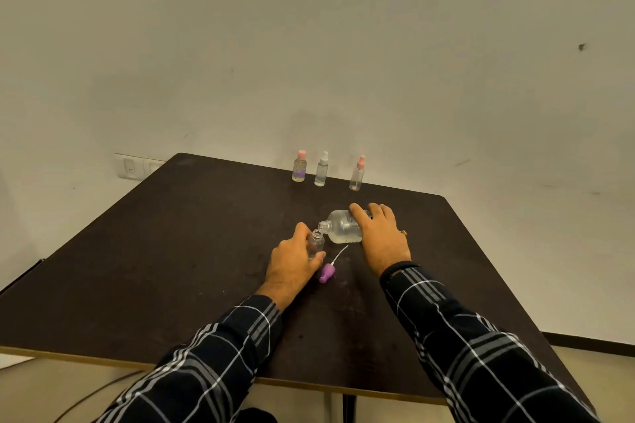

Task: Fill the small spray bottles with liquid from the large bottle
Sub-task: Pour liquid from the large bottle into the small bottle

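While left hand (294,264) grips one small bottle (315,244), right hand (382,234) one large bottle (343,227), three others (299,166) (322,170) (357,175) stand.

Four small clear plastic spray bottles (322,169): three capped at twelve o'clock, one uncapped (315,243). One large clear plastic bottle (340,228). One purple spray cap (326,273).

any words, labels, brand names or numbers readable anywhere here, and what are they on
No text here can be read.
On the large bottle: dark print on its label, partly covered by the right hand, too blurred to read.
On the pink-capped small bottle at the far left of the row: a purple label, too small to read.
On the wall switch plate: no legible marking.
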